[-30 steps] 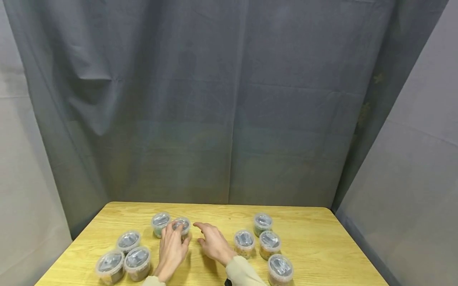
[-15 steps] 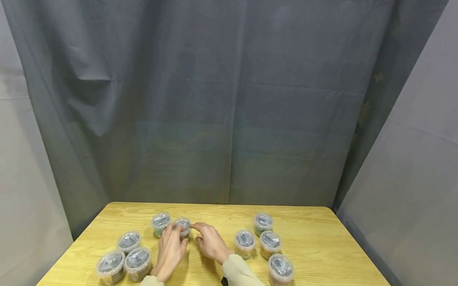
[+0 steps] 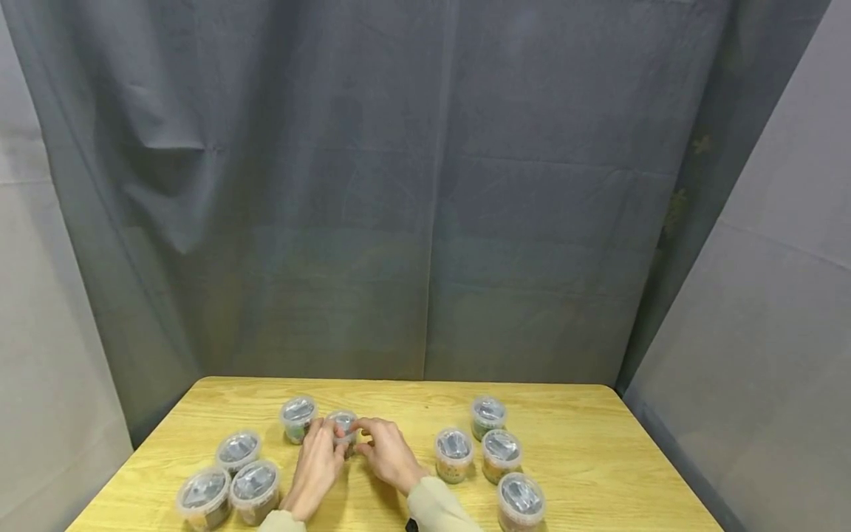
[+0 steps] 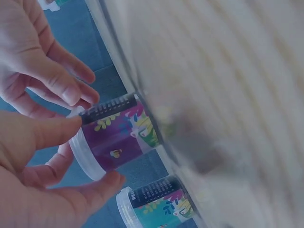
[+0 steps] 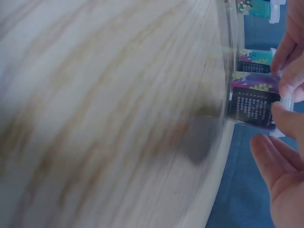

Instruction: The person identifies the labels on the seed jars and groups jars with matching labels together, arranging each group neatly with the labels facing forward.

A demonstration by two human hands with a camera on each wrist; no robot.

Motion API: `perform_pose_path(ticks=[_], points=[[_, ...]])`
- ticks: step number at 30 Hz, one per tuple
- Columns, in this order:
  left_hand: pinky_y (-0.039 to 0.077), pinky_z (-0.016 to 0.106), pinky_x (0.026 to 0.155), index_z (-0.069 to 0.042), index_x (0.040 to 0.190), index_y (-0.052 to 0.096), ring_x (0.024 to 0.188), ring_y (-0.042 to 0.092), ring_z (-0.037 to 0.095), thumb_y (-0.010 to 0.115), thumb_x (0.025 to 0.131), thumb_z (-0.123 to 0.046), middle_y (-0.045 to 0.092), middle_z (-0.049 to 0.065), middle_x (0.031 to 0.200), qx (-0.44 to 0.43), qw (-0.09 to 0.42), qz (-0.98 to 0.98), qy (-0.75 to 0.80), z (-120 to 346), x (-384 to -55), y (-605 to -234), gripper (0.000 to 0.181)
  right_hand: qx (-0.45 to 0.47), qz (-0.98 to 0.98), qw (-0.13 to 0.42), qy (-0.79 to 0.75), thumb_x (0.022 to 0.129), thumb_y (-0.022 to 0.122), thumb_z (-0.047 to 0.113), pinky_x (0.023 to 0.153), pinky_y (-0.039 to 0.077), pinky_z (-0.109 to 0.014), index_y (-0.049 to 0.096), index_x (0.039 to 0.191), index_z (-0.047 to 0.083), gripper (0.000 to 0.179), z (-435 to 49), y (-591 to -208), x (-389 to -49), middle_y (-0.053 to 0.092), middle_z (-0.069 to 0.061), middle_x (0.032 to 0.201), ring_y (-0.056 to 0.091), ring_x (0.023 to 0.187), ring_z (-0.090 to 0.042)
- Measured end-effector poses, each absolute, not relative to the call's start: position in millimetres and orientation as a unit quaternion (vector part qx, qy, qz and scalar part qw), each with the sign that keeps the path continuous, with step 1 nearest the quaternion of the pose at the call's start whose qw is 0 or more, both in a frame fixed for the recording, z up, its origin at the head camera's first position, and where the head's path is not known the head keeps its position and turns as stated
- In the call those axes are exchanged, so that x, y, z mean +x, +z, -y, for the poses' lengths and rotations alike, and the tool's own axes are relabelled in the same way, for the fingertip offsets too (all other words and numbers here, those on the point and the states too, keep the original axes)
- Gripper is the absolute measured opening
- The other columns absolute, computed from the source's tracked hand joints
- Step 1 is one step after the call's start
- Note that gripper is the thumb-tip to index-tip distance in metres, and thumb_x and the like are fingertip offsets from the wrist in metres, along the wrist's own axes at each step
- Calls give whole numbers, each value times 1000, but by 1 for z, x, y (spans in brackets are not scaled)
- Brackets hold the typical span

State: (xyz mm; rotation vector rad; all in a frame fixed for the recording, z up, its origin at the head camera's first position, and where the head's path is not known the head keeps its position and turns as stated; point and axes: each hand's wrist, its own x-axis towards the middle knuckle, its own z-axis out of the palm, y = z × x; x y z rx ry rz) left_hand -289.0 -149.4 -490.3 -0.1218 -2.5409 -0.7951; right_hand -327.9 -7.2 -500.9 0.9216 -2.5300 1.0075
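A small tub with a clear lid and a purple and black label [image 4: 118, 135] stands at the back left of the wooden table [image 3: 399, 403]. My left hand [image 3: 315, 465] grips it by the lid, thumb and fingers at the rim in the left wrist view. From the right, my right hand [image 3: 392, 454] reaches to the same tub [image 5: 256, 102]. One digit of it is right at the lid, while other fingers [image 5: 268, 154] extend beside the tub with a gap. Just left of it stands a tub with a teal label [image 4: 164, 209].
Three lidded tubs, one of them the front left tub [image 3: 204, 491], cluster at the front left. Several more stand to the right, among them a tub [image 3: 455, 452] close to my right forearm. A grey curtain [image 3: 425, 222] hangs behind the table.
My right hand has moved left, from beside the purple tub to its lid. The tub has shifted slightly right and nearer. My left hand stays at it.
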Motion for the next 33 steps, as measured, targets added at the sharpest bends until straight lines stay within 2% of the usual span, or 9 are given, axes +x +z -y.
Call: perform_pose_path(ticks=[5, 13, 20, 26, 30, 33], points=[[41, 22, 57, -6, 84, 59, 74, 51, 15, 76, 79, 3, 56, 6, 87, -66, 230, 925, -294, 151, -289, -489, 20, 295, 870, 112, 377, 83, 76, 7, 79, 59, -24, 71, 104, 10, 22, 8, -502, -331, 72, -6, 111, 68, 101, -29], [47, 28, 61, -8, 85, 56, 81, 54, 19, 77, 80, -1, 59, 12, 98, -102, 244, 928, -262, 150, -287, -490, 23, 301, 858, 127, 396, 85, 74, 9, 82, 59, -23, 69, 96, 11, 12, 3, -504, -334, 72, -6, 106, 69, 99, -22], [51, 34, 68, -11, 89, 55, 88, 57, 21, 74, 84, -10, 61, 13, 103, -114, 236, 928, -265, 152, -283, -491, 20, 311, 844, 126, 418, 89, 69, 13, 84, 58, -22, 68, 105, 9, 17, -4, -507, -330, 71, -7, 108, 70, 98, -21], [49, 30, 67, -12, 92, 56, 87, 56, 18, 73, 86, -15, 62, 10, 101, -112, 237, 922, -283, 152, -281, -487, 18, 329, 834, 135, 422, 93, 64, 17, 86, 59, -27, 65, 111, 11, 19, -12, -505, -326, 69, -5, 111, 68, 102, -21], [53, 34, 74, -13, 94, 55, 94, 60, 22, 74, 86, -16, 61, 6, 99, -95, 223, 907, -345, 150, -282, -485, 21, 323, 823, 139, 445, 94, 63, 17, 87, 58, -25, 64, 110, 11, 18, -18, -503, -323, 70, -6, 112, 69, 104, -22], [58, 43, 86, -10, 99, 57, 105, 63, 33, 75, 86, -16, 61, 10, 108, -83, 195, 880, -426, 146, -283, -484, 23, 309, 812, 131, 478, 93, 64, 16, 87, 57, -23, 64, 108, 9, 17, -23, -501, -319, 71, -11, 112, 70, 104, -25]])
